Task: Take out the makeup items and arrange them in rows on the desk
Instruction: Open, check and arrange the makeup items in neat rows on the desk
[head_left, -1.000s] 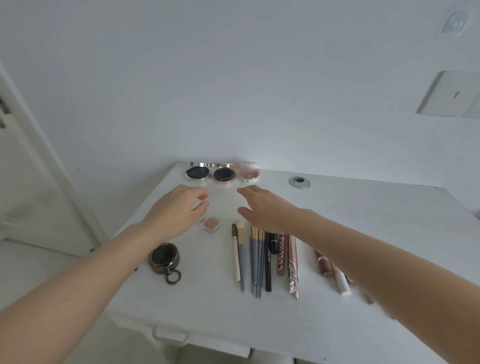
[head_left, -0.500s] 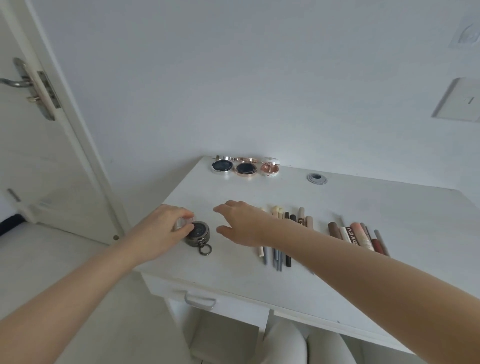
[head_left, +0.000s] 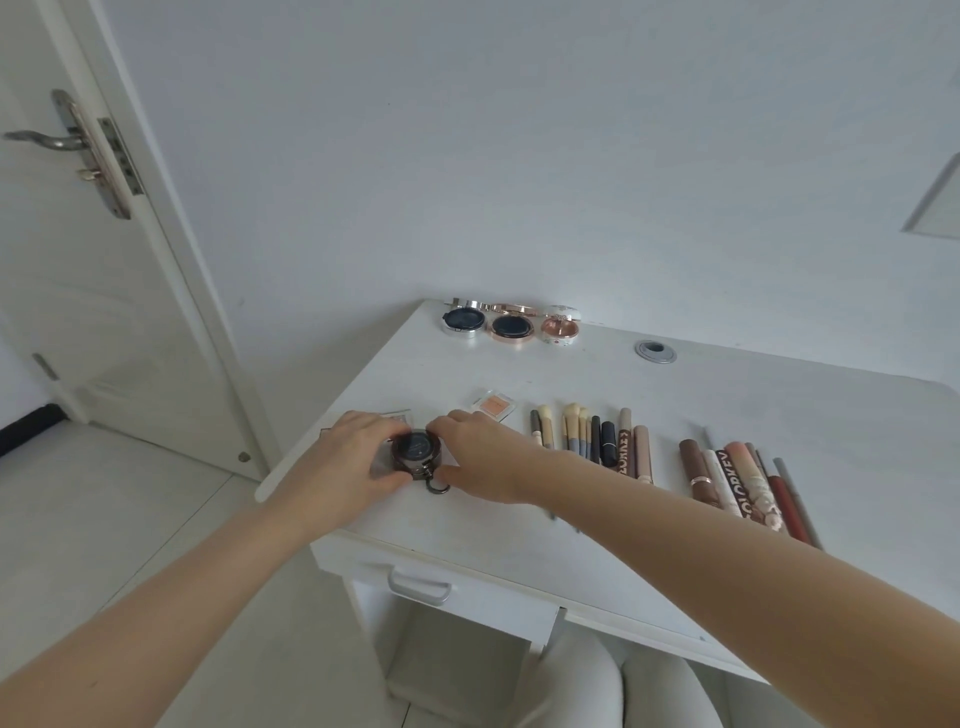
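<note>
A round dark metal compact (head_left: 417, 453) with a ring at its near side lies near the left front of the white desk (head_left: 727, 395). My left hand (head_left: 349, 457) grips its left side and my right hand (head_left: 480, 453) pinches its right side. Behind my hands lie a small peach eyeshadow square (head_left: 493, 406) and a clear square case (head_left: 397, 417), partly hidden. A row of brushes and pencils (head_left: 587, 436) lies to the right, then a row of lipsticks and tubes (head_left: 743, 480). Three open round compacts (head_left: 511, 322) stand at the back edge.
A grey cable grommet (head_left: 655, 352) sits in the desk at the back. A drawer with a metal handle (head_left: 420, 587) is under the front edge. A white door with a lever handle (head_left: 62, 137) stands at the left. A pale chair seat (head_left: 597, 686) shows below.
My view has pulled back and turned left. Both hands moved from the middle of the desk to the round dark compact, the left first, and now hold it from both sides.
</note>
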